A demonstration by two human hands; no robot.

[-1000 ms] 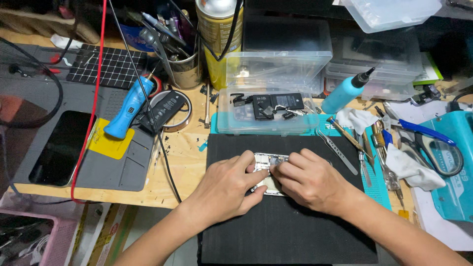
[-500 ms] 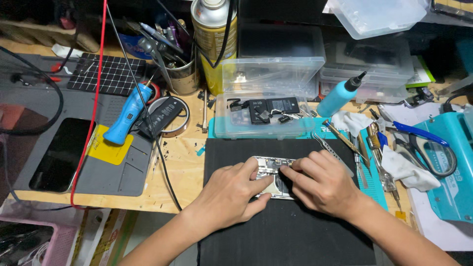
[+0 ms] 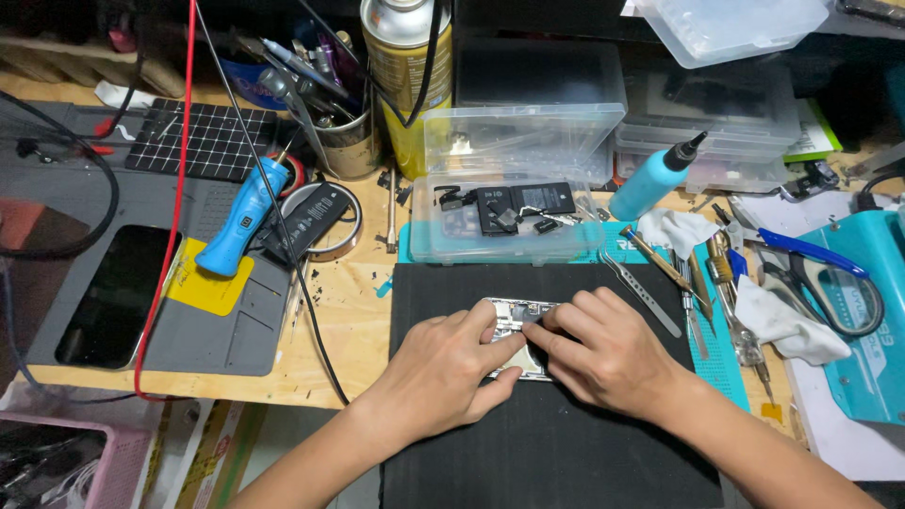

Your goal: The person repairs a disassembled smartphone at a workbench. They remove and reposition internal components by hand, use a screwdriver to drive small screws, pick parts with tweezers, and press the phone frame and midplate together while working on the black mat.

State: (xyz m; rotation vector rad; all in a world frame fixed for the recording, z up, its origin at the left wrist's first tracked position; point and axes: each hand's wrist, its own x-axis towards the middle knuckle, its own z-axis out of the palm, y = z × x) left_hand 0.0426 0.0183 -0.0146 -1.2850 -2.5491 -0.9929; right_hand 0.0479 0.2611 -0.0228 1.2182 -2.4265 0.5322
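An opened phone body (image 3: 514, 316) with bare circuitry lies on a black work mat (image 3: 556, 443). My left hand (image 3: 451, 372) rests on its left side, thumb and fingers gripping the frame. My right hand (image 3: 603, 353) covers its right side, fingertips pressed onto the inside of the phone near the middle. Most of the phone is hidden under both hands; whether a tool or small part sits under the right fingertips cannot be told.
A clear tray (image 3: 504, 221) with phone parts sits behind the mat. Tweezers (image 3: 646, 297), screwdrivers (image 3: 665, 264), scissors (image 3: 815, 269), a cloth (image 3: 782, 320) and a blue bottle (image 3: 655, 179) lie right. Left are a dark phone (image 3: 113, 297), a blue tool (image 3: 240, 221) and a red cable (image 3: 174, 217).
Both hands stay on the phone with only slight finger shifts; the right fingertips have edged toward the middle of the phone. The view has tilted a little.
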